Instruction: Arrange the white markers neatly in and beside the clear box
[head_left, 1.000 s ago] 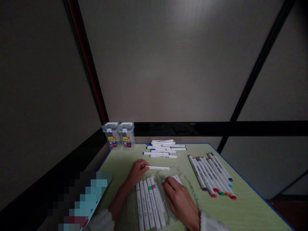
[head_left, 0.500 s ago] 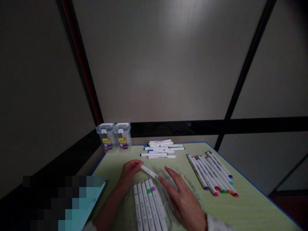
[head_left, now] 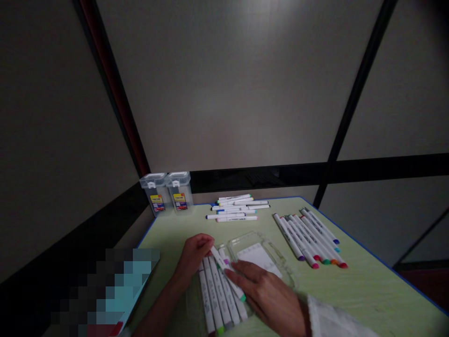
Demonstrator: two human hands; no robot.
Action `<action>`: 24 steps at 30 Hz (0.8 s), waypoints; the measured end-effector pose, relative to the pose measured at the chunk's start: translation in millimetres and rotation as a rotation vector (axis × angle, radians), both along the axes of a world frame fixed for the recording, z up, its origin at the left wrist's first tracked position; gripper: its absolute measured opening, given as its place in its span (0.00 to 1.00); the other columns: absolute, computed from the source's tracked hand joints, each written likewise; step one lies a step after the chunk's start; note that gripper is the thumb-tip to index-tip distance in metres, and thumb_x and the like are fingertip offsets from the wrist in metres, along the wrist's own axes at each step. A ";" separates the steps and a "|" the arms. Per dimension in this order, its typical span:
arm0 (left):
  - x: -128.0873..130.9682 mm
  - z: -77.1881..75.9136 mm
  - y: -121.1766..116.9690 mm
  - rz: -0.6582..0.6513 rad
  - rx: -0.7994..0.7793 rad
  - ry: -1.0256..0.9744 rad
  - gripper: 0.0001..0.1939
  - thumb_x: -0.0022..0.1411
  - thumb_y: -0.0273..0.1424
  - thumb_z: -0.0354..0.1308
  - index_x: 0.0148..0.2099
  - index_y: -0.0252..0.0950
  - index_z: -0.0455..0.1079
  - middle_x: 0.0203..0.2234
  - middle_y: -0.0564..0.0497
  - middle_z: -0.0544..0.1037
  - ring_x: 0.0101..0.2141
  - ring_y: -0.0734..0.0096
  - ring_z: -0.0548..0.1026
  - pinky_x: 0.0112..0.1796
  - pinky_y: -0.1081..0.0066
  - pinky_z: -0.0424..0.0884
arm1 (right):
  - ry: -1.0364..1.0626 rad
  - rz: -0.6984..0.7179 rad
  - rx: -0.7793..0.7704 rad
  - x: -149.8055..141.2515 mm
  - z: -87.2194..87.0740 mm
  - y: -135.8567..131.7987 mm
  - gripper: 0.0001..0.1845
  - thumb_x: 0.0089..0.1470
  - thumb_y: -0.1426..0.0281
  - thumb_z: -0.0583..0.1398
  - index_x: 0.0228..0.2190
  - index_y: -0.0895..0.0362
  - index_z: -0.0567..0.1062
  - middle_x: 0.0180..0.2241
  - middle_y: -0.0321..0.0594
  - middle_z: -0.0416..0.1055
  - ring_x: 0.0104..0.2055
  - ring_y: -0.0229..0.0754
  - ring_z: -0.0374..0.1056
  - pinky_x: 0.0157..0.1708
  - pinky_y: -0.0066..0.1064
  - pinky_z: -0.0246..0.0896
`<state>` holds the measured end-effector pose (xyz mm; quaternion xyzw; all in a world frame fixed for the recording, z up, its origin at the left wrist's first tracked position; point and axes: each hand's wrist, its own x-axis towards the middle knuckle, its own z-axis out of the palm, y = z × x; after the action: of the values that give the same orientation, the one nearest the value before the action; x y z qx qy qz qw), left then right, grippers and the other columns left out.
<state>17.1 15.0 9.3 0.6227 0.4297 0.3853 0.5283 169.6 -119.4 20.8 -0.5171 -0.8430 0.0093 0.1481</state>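
My left hand (head_left: 194, 255) pinches the upper end of a white marker (head_left: 218, 256) with a green lower end. The fingers of my right hand (head_left: 268, 292) are on the same marker, lower down; its thumb is hidden. This marker slants over a row of white markers (head_left: 214, 292) lying side by side in a clear plastic case (head_left: 190, 304). Coloured ends show on some of them, green and purple among these. The case's clear lid (head_left: 242, 239) lies folded open to the right, a white sheet (head_left: 261, 257) inside it, partly behind my right hand.
Loose white markers (head_left: 236, 212) lie at the table's back edge. More markers (head_left: 310, 238) with coloured ends spread on the right. Two clear lidded boxes (head_left: 180, 194) stand at the back left. A pixelated bluish object (head_left: 129, 285) is at the front left. A panelled wall (head_left: 224, 117) rises behind.
The marker between my hands has come down and towards me, from above the row's far end to lying across the row. My right hand has moved off the lid area onto the marker.
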 end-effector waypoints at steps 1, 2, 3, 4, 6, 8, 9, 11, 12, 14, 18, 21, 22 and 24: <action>0.8 -1.1 -0.3 -0.006 0.015 0.017 0.08 0.40 0.32 0.56 0.25 0.31 0.66 0.14 0.56 0.69 0.17 0.78 0.65 0.21 0.77 0.60 | -0.014 0.002 0.004 -0.7 0.8 -1.2 0.29 0.45 0.82 0.51 0.51 0.57 0.62 0.50 0.44 0.63 0.52 0.44 0.57 0.48 0.33 0.56; 1.4 -2.2 -0.8 -0.014 0.035 0.038 0.08 0.41 0.32 0.55 0.25 0.31 0.66 0.14 0.56 0.68 0.17 0.78 0.65 0.20 0.77 0.60 | -0.029 0.006 0.012 -1.4 1.2 -2.3 0.27 0.47 0.80 0.52 0.50 0.56 0.63 0.49 0.43 0.65 0.52 0.45 0.58 0.48 0.34 0.57; 1.7 -3.1 -1.7 -0.025 0.056 0.063 0.08 0.42 0.31 0.54 0.25 0.31 0.65 0.14 0.56 0.68 0.17 0.78 0.65 0.20 0.77 0.60 | -0.042 0.011 0.021 -2.2 1.3 -3.6 0.25 0.48 0.79 0.52 0.50 0.56 0.64 0.48 0.43 0.66 0.51 0.45 0.58 0.48 0.34 0.57; 1.7 -3.8 -2.7 -0.039 0.079 0.094 0.07 0.43 0.31 0.53 0.24 0.31 0.65 0.15 0.56 0.68 0.17 0.78 0.65 0.20 0.77 0.60 | -0.054 0.013 0.030 -3.0 1.0 -4.9 0.24 0.49 0.78 0.52 0.50 0.56 0.64 0.47 0.42 0.67 0.51 0.45 0.59 0.47 0.34 0.58; 1.4 -4.9 -4.8 -0.068 0.118 0.160 0.07 0.44 0.31 0.52 0.24 0.31 0.65 0.16 0.55 0.69 0.18 0.77 0.65 0.21 0.76 0.60 | -0.078 0.012 0.052 -4.5 -0.2 -7.7 0.22 0.51 0.75 0.53 0.49 0.55 0.64 0.46 0.42 0.68 0.50 0.45 0.60 0.46 0.33 0.60; 0.8 -5.3 -6.6 -0.092 0.136 0.214 0.07 0.45 0.31 0.51 0.24 0.31 0.65 0.16 0.54 0.69 0.19 0.76 0.66 0.21 0.76 0.61 | -0.094 0.007 0.088 -5.4 -2.2 -10.5 0.21 0.52 0.73 0.52 0.49 0.55 0.64 0.46 0.42 0.68 0.49 0.45 0.61 0.44 0.33 0.61; 0.6 -5.4 -7.2 -0.103 0.138 0.231 0.07 0.45 0.31 0.50 0.24 0.31 0.65 0.17 0.54 0.69 0.19 0.76 0.66 0.21 0.76 0.61 | -0.099 0.007 0.113 -5.5 -3.3 -11.8 0.20 0.53 0.73 0.52 0.49 0.55 0.65 0.46 0.42 0.68 0.49 0.45 0.61 0.44 0.33 0.62; 0.4 -5.0 -7.9 -0.119 0.134 0.244 0.07 0.46 0.31 0.50 0.24 0.32 0.64 0.18 0.53 0.70 0.20 0.75 0.67 0.22 0.75 0.62 | -0.107 0.015 0.176 -5.3 -5.7 -13.7 0.18 0.53 0.71 0.52 0.47 0.54 0.66 0.47 0.42 0.67 0.48 0.45 0.63 0.42 0.32 0.64; 0.4 -4.7 -8.1 -0.127 0.132 0.249 0.07 0.46 0.31 0.50 0.24 0.32 0.64 0.18 0.53 0.70 0.20 0.74 0.67 0.22 0.75 0.62 | -0.110 0.024 0.212 -5.1 -6.9 -14.2 0.17 0.54 0.70 0.52 0.46 0.54 0.67 0.47 0.42 0.66 0.46 0.45 0.64 0.41 0.33 0.64; 0.7 -3.6 -8.3 -0.141 0.138 0.259 0.07 0.46 0.32 0.50 0.24 0.32 0.64 0.17 0.53 0.69 0.20 0.75 0.67 0.22 0.75 0.62 | -0.116 0.069 0.273 -5.0 -9.2 -14.2 0.15 0.56 0.69 0.51 0.44 0.54 0.68 0.48 0.43 0.66 0.43 0.43 0.67 0.42 0.35 0.63; 1.6 0.2 -9.9 -0.158 0.142 0.252 0.08 0.46 0.32 0.50 0.23 0.32 0.64 0.16 0.54 0.68 0.18 0.76 0.65 0.21 0.76 0.60 | -0.081 0.199 0.368 -6.6 -14.6 -11.6 0.14 0.59 0.69 0.47 0.37 0.54 0.72 0.46 0.39 0.67 0.41 0.38 0.67 0.50 0.39 0.53; 2.5 2.8 -12.3 -0.154 0.139 0.244 0.08 0.46 0.32 0.50 0.23 0.32 0.64 0.15 0.55 0.67 0.17 0.77 0.64 0.20 0.76 0.59 | -0.025 0.222 0.440 -7.5 -19.4 -9.5 0.15 0.59 0.68 0.47 0.33 0.53 0.73 0.44 0.34 0.70 0.42 0.39 0.67 0.51 0.42 0.50; 2.8 3.3 -13.1 -0.150 0.142 0.246 0.08 0.46 0.32 0.50 0.23 0.32 0.64 0.15 0.55 0.67 0.17 0.77 0.63 0.20 0.76 0.59 | -0.020 0.229 0.449 -7.6 -20.9 -9.0 0.15 0.59 0.68 0.47 0.33 0.53 0.73 0.43 0.33 0.70 0.42 0.39 0.67 0.51 0.42 0.50; 3.5 3.7 -14.8 -0.145 0.158 0.267 0.08 0.47 0.31 0.49 0.23 0.32 0.64 0.15 0.56 0.66 0.18 0.77 0.63 0.20 0.76 0.59 | -0.012 0.229 0.455 -7.8 -23.8 -8.0 0.14 0.59 0.69 0.48 0.33 0.55 0.73 0.42 0.32 0.71 0.42 0.39 0.67 0.52 0.40 0.50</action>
<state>20.6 0.2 13.0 0.7374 0.4182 0.2928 0.4423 161.8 -127.4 -3.0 -0.3717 -0.8772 -0.1671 0.2537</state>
